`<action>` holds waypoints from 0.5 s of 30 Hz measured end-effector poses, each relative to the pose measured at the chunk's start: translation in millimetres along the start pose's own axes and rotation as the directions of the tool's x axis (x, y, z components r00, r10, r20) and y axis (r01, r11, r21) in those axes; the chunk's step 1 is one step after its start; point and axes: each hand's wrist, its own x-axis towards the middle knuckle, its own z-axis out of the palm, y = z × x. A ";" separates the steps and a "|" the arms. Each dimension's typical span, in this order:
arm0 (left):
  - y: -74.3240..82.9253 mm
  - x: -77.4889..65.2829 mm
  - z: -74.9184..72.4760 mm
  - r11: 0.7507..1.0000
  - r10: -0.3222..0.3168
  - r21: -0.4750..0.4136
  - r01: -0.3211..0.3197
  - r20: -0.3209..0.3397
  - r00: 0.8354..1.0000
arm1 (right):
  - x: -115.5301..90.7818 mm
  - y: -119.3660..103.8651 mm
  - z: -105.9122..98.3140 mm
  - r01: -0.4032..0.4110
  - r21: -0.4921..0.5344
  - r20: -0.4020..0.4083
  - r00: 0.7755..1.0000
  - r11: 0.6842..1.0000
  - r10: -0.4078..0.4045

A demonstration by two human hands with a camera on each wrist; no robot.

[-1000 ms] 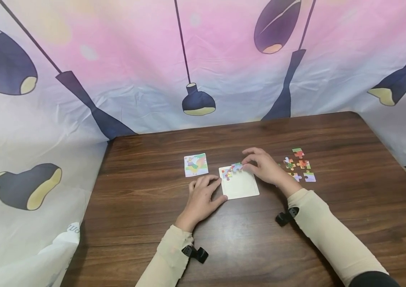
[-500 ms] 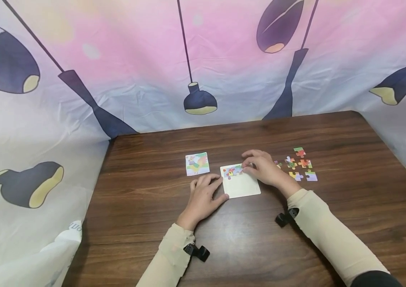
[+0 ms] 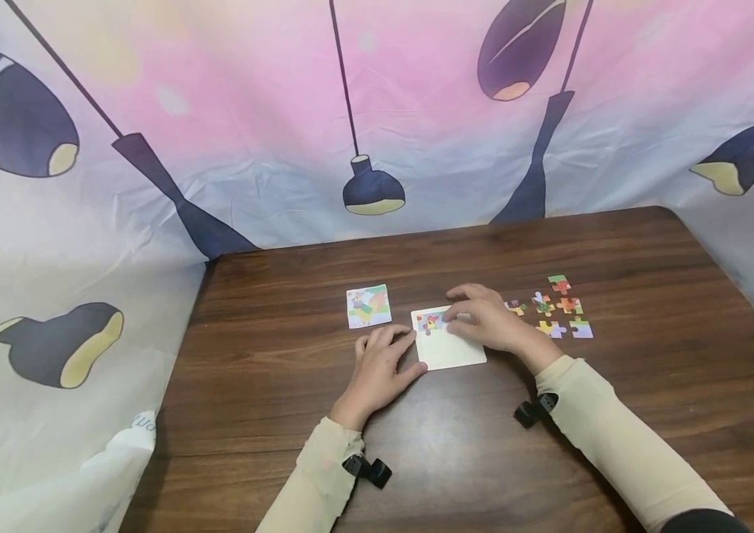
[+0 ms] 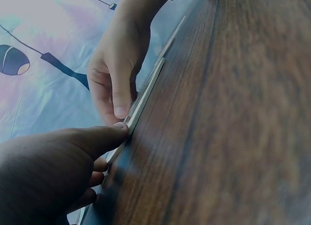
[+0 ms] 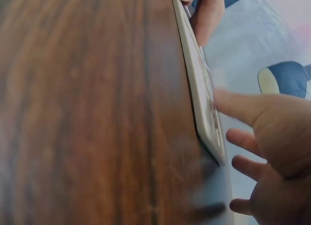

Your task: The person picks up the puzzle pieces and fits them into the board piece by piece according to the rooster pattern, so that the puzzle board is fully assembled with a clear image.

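A white puzzle tray [image 3: 452,351] lies flat on the brown table, with joined colourful puzzle pieces [image 3: 429,321] along its far left part. My left hand [image 3: 378,364] holds the tray at its near left corner, thumb on the near edge and fingers along the left side. Over the tray's far right part is my right hand [image 3: 484,317], its fingers spread and its thumb touching the pieces; it hides part of the top row. In the right wrist view, the right thumb [image 5: 233,103] meets the tray's upper face [image 5: 206,101] while the other fingers stay apart from it.
Several loose puzzle pieces [image 3: 569,305] lie on the table right of the tray. A square picture card [image 3: 368,306] rests behind the left hand. The wooden table [image 3: 270,340] ends at a printed cloth backdrop [image 3: 270,148] behind and at the left.
A piece that the right hand held tilted above the tray now lies in the top row. The right thumb and fingers have spread and shifted slightly left. The left hand stays at the tray.
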 end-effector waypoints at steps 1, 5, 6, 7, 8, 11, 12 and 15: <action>-0.6 0.2 -0.7 1.000 0.000 0.002 0.000 0.001 1.000 | 1.0 -1.1 0.2 0.007 -0.005 0.011 1.000 1.000 -0.007; -1.9 0.1 -2.9 1.000 -0.003 0.008 0.003 -0.002 1.000 | 2.3 -3.3 -2.8 0.014 0.007 0.015 1.000 1.000 -0.014; -1.9 0.3 -3.2 1.000 -0.004 0.011 0.004 -0.004 1.000 | 1.9 -2.0 -5.3 0.012 0.023 -0.001 1.000 1.000 -0.012; -1.7 0.4 -3.4 1.000 -0.004 0.013 0.004 -0.007 1.000 | 0.9 0.3 -8.5 0.011 0.036 -0.023 1.000 0.999 -0.011; -1.2 0.6 -3.6 1.000 -0.004 0.012 0.004 -0.012 1.000 | -0.8 3.4 -12.8 0.009 0.056 -0.047 0.999 0.998 -0.006; -0.4 0.7 -2.6 1.000 -0.006 0.012 0.006 -0.008 1.000 | -10.1 19.2 -29.2 -0.011 0.120 -0.140 0.990 0.993 0.027; -0.1 0.5 -2.3 1.000 -0.006 0.009 0.006 -0.005 1.000 | -14.7 25.8 -35.1 -0.026 0.144 -0.166 0.985 0.989 0.050; -0.1 -0.4 -1.4 1.000 -0.008 0.006 0.008 0.008 1.000 | -30.6 45.4 -52.8 -0.104 0.187 -0.220 0.965 0.977 0.144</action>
